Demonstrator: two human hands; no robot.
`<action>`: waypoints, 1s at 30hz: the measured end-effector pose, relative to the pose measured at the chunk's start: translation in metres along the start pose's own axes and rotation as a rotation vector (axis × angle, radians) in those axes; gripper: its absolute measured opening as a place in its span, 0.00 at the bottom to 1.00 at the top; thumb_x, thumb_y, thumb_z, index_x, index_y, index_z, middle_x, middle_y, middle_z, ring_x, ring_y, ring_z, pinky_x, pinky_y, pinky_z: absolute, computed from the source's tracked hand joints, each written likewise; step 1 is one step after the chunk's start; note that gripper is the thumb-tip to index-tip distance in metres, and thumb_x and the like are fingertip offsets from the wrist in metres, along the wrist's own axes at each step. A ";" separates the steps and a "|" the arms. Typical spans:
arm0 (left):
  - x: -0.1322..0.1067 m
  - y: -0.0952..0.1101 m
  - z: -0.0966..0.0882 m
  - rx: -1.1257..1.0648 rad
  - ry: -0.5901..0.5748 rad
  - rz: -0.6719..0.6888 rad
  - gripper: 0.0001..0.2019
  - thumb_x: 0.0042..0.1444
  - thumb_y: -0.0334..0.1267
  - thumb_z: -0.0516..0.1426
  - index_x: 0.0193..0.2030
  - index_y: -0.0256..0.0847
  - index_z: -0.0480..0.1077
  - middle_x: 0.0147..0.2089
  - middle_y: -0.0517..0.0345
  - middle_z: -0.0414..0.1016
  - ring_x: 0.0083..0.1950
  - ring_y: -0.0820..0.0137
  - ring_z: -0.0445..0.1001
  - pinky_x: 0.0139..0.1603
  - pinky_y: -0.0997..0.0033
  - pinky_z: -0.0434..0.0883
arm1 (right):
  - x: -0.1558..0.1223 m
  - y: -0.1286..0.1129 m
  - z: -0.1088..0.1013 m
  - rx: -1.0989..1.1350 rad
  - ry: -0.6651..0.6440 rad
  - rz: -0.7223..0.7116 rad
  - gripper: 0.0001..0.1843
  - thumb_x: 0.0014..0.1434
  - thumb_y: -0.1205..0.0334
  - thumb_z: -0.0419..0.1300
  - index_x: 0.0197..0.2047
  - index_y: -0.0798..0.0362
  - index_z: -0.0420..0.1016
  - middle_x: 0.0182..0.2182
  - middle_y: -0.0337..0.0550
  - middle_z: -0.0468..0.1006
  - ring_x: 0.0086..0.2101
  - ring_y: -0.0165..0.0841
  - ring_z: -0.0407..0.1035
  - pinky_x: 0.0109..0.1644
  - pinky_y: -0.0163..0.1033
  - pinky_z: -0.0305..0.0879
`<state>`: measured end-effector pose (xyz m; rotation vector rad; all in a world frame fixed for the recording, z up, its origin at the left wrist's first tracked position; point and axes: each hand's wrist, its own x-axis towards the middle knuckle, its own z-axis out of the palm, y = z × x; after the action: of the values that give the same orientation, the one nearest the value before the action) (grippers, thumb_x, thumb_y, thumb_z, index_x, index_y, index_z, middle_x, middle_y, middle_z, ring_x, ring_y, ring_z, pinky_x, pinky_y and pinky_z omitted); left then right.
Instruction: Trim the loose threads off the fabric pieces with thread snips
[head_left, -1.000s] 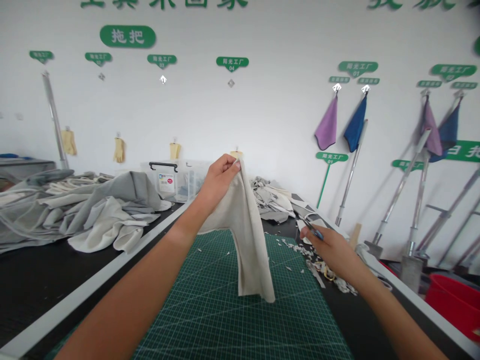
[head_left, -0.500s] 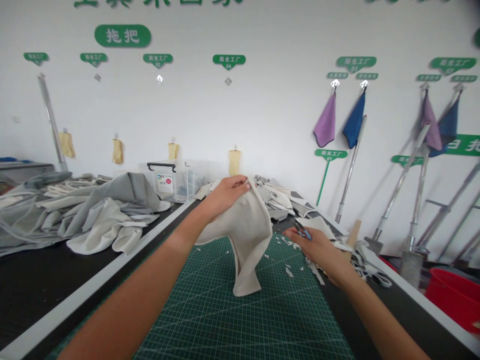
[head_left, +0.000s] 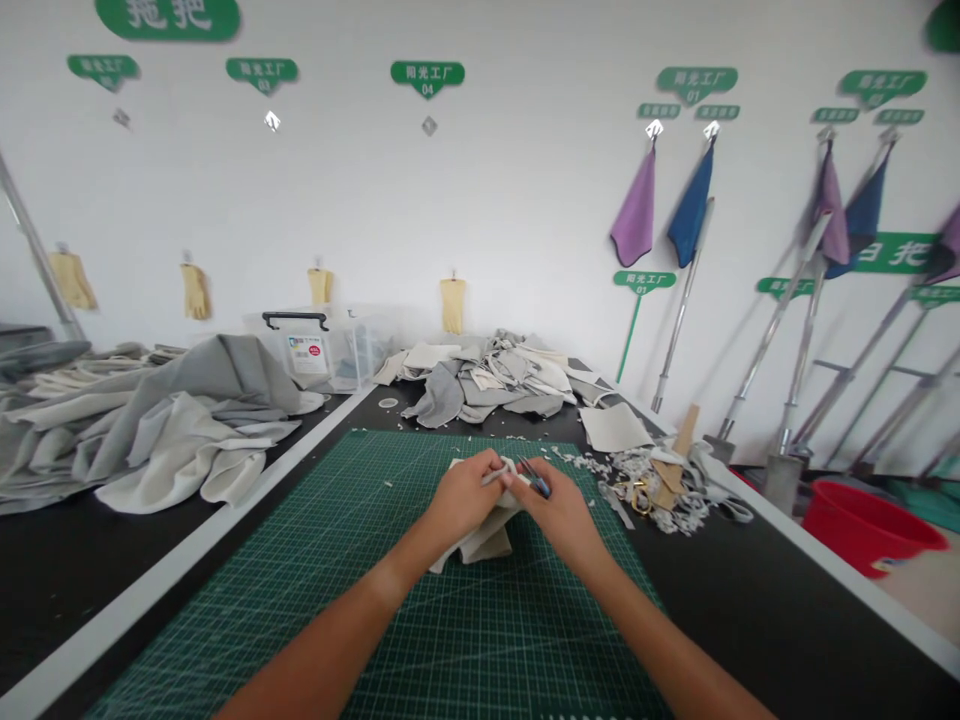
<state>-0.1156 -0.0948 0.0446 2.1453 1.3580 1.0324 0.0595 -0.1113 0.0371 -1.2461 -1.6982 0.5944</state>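
Left hand (head_left: 465,497) pinched shut on a folded scrap of off-white cloth (head_left: 480,540), right hand (head_left: 561,518) closed round small blue-handled scissors (head_left: 537,481), blade tips hard to make out among the fingers. Cloth held low over the middle of a green cutting mat (head_left: 525,640), the two hands almost touching above it. Likely dangers: a nick to the left fingers from blades this close, or a crooked cut from a slipping fold. Loose scraps (head_left: 645,490) just right of the mat, easily dragged back onto it by a careless sleeve. Readable writing: "阳光工厂 04" on a green wall sign (head_left: 427,78), "阳光工厂 01" on a green stake sign (head_left: 643,280). Label (head_left: 307,354) on a clear plastic box (head_left: 356,350) too small to read.
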 end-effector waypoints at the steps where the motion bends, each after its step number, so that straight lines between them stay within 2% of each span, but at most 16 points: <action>1: -0.003 -0.004 0.005 0.015 0.009 -0.020 0.07 0.62 0.41 0.54 0.37 0.44 0.70 0.37 0.60 0.77 0.39 0.66 0.73 0.38 0.71 0.62 | -0.002 0.003 0.001 -0.026 -0.011 -0.001 0.20 0.62 0.42 0.58 0.40 0.50 0.78 0.32 0.39 0.79 0.33 0.35 0.69 0.35 0.35 0.59; 4: -0.010 -0.014 0.014 0.020 0.010 -0.037 0.11 0.63 0.47 0.54 0.39 0.44 0.72 0.40 0.58 0.79 0.42 0.64 0.74 0.41 0.70 0.63 | -0.002 0.011 0.004 -0.100 -0.026 0.006 0.19 0.65 0.45 0.56 0.35 0.51 0.77 0.30 0.40 0.78 0.32 0.35 0.68 0.34 0.36 0.57; 6: -0.011 -0.020 0.018 -0.045 -0.038 -0.030 0.15 0.63 0.52 0.53 0.40 0.44 0.74 0.42 0.56 0.79 0.44 0.63 0.75 0.43 0.69 0.64 | 0.000 0.018 0.004 -0.113 -0.049 -0.003 0.19 0.66 0.47 0.54 0.34 0.52 0.76 0.29 0.41 0.78 0.32 0.35 0.68 0.35 0.36 0.57; 9: -0.009 -0.029 0.020 -0.162 -0.102 -0.045 0.21 0.64 0.55 0.51 0.38 0.40 0.75 0.39 0.55 0.78 0.42 0.63 0.74 0.43 0.69 0.66 | 0.002 0.025 0.005 -0.088 -0.103 -0.033 0.19 0.67 0.48 0.52 0.35 0.52 0.75 0.30 0.41 0.77 0.32 0.34 0.67 0.36 0.36 0.58; 13: -0.007 -0.032 0.019 -0.281 -0.054 -0.080 0.18 0.64 0.52 0.51 0.39 0.39 0.73 0.39 0.56 0.77 0.40 0.66 0.73 0.41 0.71 0.66 | -0.002 0.025 0.007 -0.087 -0.114 -0.042 0.21 0.67 0.45 0.52 0.34 0.52 0.74 0.29 0.39 0.75 0.31 0.33 0.66 0.35 0.35 0.58; 18: -0.016 -0.025 0.017 -0.113 0.015 -0.032 0.11 0.63 0.45 0.53 0.41 0.43 0.72 0.37 0.60 0.77 0.40 0.67 0.73 0.40 0.72 0.63 | -0.004 0.025 0.009 -0.140 -0.090 0.027 0.21 0.62 0.40 0.58 0.38 0.51 0.76 0.25 0.36 0.73 0.28 0.33 0.65 0.32 0.35 0.55; 23: -0.021 -0.025 0.022 -0.042 0.004 -0.013 0.13 0.65 0.47 0.51 0.41 0.44 0.74 0.37 0.60 0.78 0.39 0.67 0.73 0.39 0.72 0.63 | 0.000 0.031 0.006 -0.162 -0.074 -0.016 0.19 0.64 0.45 0.55 0.36 0.51 0.77 0.27 0.38 0.76 0.30 0.35 0.68 0.34 0.36 0.56; 30: -0.019 -0.034 0.031 -0.005 -0.033 -0.008 0.15 0.64 0.49 0.52 0.40 0.43 0.75 0.42 0.54 0.80 0.44 0.62 0.75 0.45 0.68 0.66 | 0.001 0.037 0.008 -0.115 -0.094 -0.028 0.20 0.66 0.46 0.53 0.35 0.51 0.76 0.30 0.40 0.78 0.33 0.36 0.69 0.37 0.37 0.58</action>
<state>-0.1173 -0.0946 -0.0046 2.1423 1.3458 0.9922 0.0697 -0.0958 0.0039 -1.2902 -1.8468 0.5530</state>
